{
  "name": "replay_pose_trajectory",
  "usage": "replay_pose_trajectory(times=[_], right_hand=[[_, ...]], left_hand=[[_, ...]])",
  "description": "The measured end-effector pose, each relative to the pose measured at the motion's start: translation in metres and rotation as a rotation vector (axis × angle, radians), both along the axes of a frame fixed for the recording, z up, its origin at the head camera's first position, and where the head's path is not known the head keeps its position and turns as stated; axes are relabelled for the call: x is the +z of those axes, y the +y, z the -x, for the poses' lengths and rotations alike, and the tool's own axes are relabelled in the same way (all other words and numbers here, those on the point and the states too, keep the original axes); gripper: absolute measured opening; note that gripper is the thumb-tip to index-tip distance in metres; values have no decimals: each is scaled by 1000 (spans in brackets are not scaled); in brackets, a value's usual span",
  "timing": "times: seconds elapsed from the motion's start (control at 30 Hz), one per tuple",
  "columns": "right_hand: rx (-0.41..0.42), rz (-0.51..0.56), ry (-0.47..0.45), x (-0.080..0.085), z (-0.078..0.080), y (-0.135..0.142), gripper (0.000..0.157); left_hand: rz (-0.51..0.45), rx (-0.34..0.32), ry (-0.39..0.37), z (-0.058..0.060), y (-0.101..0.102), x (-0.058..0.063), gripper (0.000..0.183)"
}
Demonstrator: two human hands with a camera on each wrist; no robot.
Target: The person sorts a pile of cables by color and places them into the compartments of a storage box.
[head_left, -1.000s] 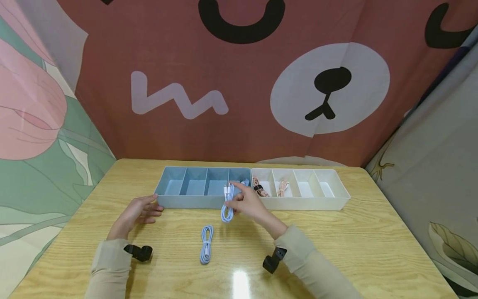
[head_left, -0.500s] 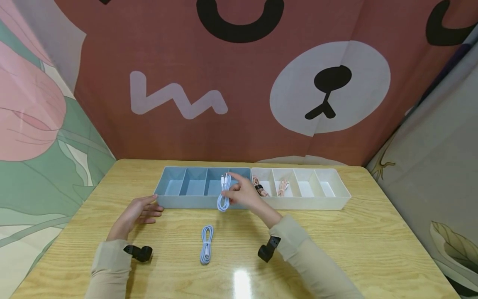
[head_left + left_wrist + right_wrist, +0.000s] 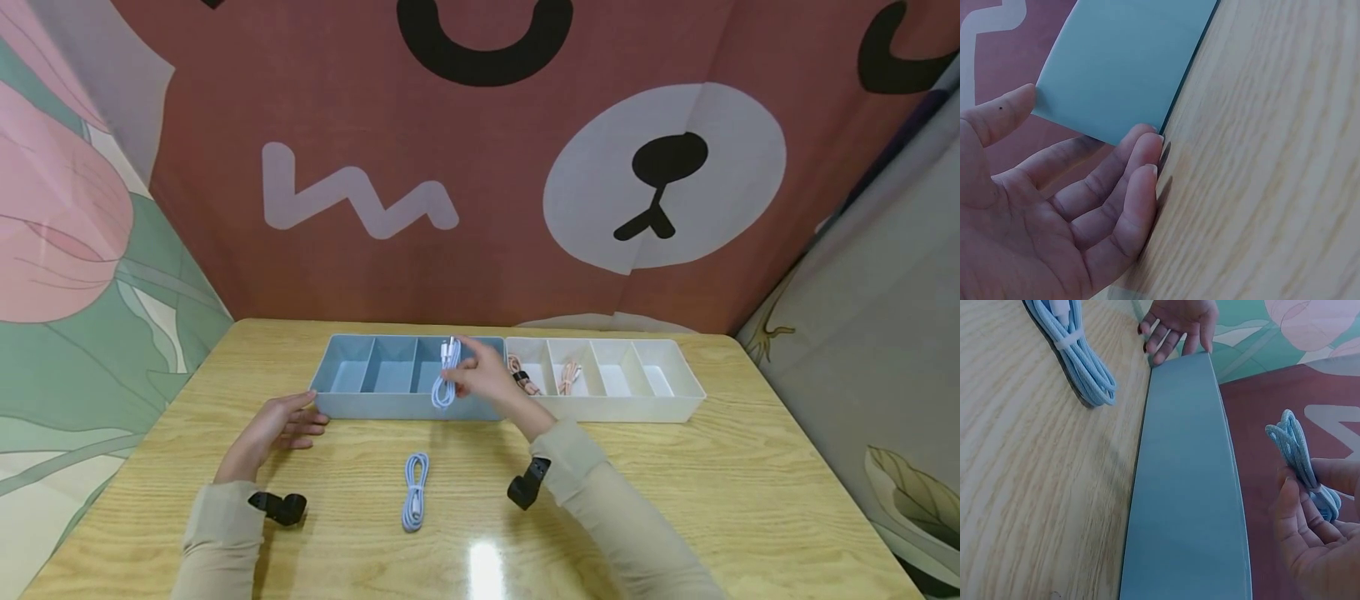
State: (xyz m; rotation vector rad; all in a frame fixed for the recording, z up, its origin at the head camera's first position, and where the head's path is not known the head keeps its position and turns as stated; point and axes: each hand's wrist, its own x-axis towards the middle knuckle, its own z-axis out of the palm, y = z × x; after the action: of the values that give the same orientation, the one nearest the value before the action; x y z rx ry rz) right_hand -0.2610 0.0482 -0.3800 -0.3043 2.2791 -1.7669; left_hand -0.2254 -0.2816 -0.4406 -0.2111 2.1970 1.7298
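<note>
My right hand (image 3: 486, 372) pinches a coiled light-blue charging cable (image 3: 444, 390) with white plugs, held above the blue divided organizer box (image 3: 390, 407). In the right wrist view the cable (image 3: 1297, 453) sits between thumb and fingers, raised beyond the box wall. My left hand (image 3: 281, 423) rests at the box's left front corner; in the left wrist view, thumb tip and fingertips touch the blue wall (image 3: 1116, 62). A second coiled blue cable (image 3: 414, 492), bound with a tie, lies on the table in front. The box's rightmost blue compartment is mostly hidden by my right hand.
A white divided organizer box (image 3: 615, 409) stands end to end with the blue one. Its two leftmost compartments hold a pink cable with a black strap (image 3: 522, 375) and another pink cable (image 3: 568, 377). A printed curtain (image 3: 360, 275) hangs right behind the wooden table (image 3: 300, 550).
My right hand has moved forward and slightly left with the cable, from the box's front side to over its compartments. The left hand and the cable on the table have stayed put.
</note>
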Motion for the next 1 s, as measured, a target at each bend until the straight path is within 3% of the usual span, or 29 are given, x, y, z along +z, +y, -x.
replay_pose_trajectory(times=[0.57,1.0], right_hand=[[-77,-69,-8,-11,22,-12,69],[-59,22,-11,-18,23,-12,68]], left_hand=[[-4,28,1,-1,3,2,74],[1,28,5,-2,3,3,71]])
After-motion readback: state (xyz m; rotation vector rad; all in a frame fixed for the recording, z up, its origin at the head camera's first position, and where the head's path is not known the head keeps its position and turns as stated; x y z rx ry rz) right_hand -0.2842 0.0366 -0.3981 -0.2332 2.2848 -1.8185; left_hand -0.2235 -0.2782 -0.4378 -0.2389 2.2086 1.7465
